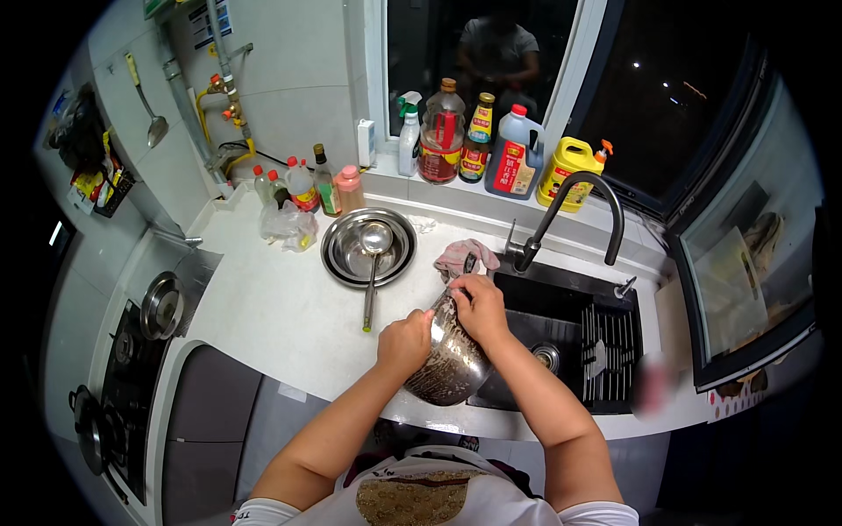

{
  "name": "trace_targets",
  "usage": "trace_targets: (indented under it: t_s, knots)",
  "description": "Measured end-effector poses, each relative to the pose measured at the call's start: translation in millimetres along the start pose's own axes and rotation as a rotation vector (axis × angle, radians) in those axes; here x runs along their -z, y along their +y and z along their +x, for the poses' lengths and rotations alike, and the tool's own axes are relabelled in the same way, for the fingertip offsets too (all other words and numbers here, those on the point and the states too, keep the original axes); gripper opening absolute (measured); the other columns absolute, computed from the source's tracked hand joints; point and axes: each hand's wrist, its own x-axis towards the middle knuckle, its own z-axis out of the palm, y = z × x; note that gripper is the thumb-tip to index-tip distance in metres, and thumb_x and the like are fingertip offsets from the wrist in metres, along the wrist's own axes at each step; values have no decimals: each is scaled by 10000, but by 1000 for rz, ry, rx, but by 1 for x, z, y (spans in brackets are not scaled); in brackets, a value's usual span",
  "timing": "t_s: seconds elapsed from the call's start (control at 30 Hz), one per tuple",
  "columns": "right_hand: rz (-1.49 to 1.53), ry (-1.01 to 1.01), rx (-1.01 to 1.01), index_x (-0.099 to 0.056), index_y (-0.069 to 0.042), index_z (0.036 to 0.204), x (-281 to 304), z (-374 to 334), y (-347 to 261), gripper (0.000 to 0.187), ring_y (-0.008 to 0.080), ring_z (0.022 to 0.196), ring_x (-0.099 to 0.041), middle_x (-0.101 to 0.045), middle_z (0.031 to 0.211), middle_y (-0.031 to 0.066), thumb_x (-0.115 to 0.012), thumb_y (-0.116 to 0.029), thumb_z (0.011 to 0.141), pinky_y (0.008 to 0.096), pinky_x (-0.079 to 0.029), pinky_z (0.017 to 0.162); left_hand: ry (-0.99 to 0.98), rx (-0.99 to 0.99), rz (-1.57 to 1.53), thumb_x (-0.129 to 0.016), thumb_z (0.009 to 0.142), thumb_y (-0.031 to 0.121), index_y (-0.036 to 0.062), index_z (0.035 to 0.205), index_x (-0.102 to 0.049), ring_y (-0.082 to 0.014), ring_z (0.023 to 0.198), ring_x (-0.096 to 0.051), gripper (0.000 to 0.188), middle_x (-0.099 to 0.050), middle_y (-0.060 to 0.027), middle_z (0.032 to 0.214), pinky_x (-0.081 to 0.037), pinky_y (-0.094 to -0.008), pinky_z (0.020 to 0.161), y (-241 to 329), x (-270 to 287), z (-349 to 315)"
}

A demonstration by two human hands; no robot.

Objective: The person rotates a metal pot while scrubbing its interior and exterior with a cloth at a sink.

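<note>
A metal pan with a brown-stained, scratched surface is tilted between my hands at the counter's front edge, by the left side of the sink. My left hand is closed on its left rim. My right hand is closed on it higher up, close to a dark handle. Behind my right hand lies a crumpled pink cloth. To the left, a steel ladle rests across nested steel bowls, its handle pointing toward me.
The black sink with a rack is at right, under a curved black faucet. Several bottles line the sill, including a yellow jug. An open window pane juts in at far right. A stove stands at left.
</note>
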Motion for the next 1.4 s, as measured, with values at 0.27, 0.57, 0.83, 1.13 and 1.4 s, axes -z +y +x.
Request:
trace_targets:
  t_s: [0.27,0.57,0.83,1.13,1.4]
  knots:
    - [-98,46,172,-665,-23,793,-3,-1,5,94,311,830,-621,-671,845,120,-674,13,707,384,-503,759,-17,-31,12,-403,983,326,28,784,-563,-437,587,-604,392,-606,-235,621,-472,-532,550,-2,-1,0]
    - [-57,-58,125,-683,-35,810,3,5,9,93,311,840,-634,-681,861,117,-673,-3,724,383,-511,762,-11,-87,-14,-427,971,247,15,767,-531,-453,572,-567,326,-570,-246,603,-440,-540,550,-1,2,1]
    - [18,-86,245,-687,-29,807,1,-6,-6,92,304,844,-636,-685,853,112,-686,-12,717,387,-512,752,11,-110,-38,-437,947,212,11,774,-529,-457,582,-566,280,-570,-244,605,-449,-535,565,-8,0,-1]
    - [-177,9,113,-701,-43,812,-7,10,25,175,297,836,-614,-684,859,98,-627,38,676,378,-501,791,12,-153,-45,-442,939,199,7,754,-529,-459,592,-567,280,-567,-255,623,-452,-533,570,-12,0,-2]
    - [-19,-61,383,-697,-40,809,-3,-21,-27,121,309,816,-625,-683,846,118,-656,14,708,390,-510,765,2,-139,-46,-448,929,196,2,749,-526,-467,608,-563,276,-569,-256,641,-442,-536,575,-19,-5,-3]
